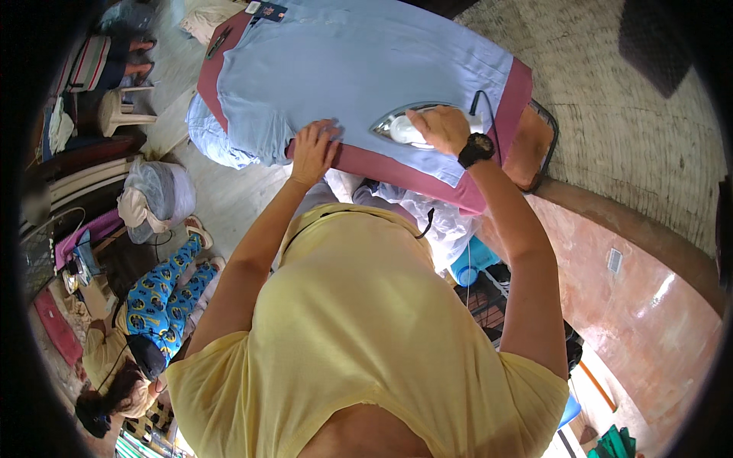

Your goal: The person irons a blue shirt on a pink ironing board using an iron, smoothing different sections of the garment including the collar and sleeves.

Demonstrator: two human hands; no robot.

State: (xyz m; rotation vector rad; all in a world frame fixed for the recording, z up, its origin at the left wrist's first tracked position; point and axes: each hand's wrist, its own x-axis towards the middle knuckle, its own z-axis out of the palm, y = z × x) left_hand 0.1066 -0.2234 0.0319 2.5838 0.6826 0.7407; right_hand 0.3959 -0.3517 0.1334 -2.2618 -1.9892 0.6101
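A light-blue garment (336,72) lies spread over the maroon-covered ironing board (382,164). My right hand (443,128), with a black watch on its wrist, is wrapped round the handle of a white iron (401,130). The iron stands flat on the cloth, its pointed end toward the left, and a dark cord rises at its back. My left hand (314,149) lies on the near edge of the garment, left of the iron, fingers stretched out and slightly apart. Bunched blue cloth (263,130) sits beside it and hangs over the board's left end.
A metal-framed rest (538,145) juts from the board's right end. Beyond it runs a curved ledge (626,233). Clear plastic (427,214) hangs below the board's near side. To the left are a plastic-wrapped bundle (156,195), a pale stool (122,111) and a seated person in blue patterned trousers (164,298).
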